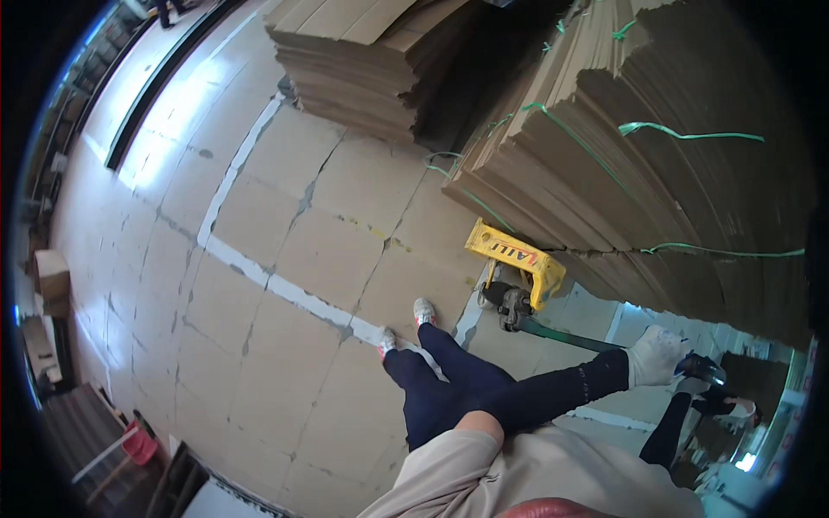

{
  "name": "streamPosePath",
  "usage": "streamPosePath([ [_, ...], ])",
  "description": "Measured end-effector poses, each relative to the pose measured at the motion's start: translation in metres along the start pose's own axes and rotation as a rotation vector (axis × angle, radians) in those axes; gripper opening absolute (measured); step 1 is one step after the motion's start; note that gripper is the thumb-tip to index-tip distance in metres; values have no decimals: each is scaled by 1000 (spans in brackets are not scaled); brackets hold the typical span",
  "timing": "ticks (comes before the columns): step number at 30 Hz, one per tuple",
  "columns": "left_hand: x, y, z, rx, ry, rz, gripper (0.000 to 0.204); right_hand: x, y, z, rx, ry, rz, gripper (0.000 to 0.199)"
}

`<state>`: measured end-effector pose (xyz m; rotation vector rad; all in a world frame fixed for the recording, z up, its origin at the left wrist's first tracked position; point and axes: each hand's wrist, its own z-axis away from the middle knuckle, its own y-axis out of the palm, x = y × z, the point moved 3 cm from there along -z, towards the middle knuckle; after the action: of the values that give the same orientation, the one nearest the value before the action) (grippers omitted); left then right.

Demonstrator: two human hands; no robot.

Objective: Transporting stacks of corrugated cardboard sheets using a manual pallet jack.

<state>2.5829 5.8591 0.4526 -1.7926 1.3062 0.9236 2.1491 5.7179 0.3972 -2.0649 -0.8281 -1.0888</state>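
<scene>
The left hand [654, 356], gloved in white, was closed round the black grip of the jack handle [701, 369]. The right hand [737, 411] lay lower, near the frame's right edge — too small and blurred to tell whether it was open or closed. From the grip a green shaft ran down to the yellow pallet jack [516, 263], whose head stood on the floor [285, 259] just ahead of the person's shoes. Its forks went under the strapped cardboard stack [656, 190] — a second stack [371, 60] stood farther off.
</scene>
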Motion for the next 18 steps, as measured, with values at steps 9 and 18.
streamPosePath([
  [9, 35, -50, -59, 39, -120, -148, 21, 18, -22, 75, -133, 337, -208, 47],
  [18, 22, -51, -76, 116, -57, 52, 18, 85, 23, 112, -171, 376, -431, 23],
])
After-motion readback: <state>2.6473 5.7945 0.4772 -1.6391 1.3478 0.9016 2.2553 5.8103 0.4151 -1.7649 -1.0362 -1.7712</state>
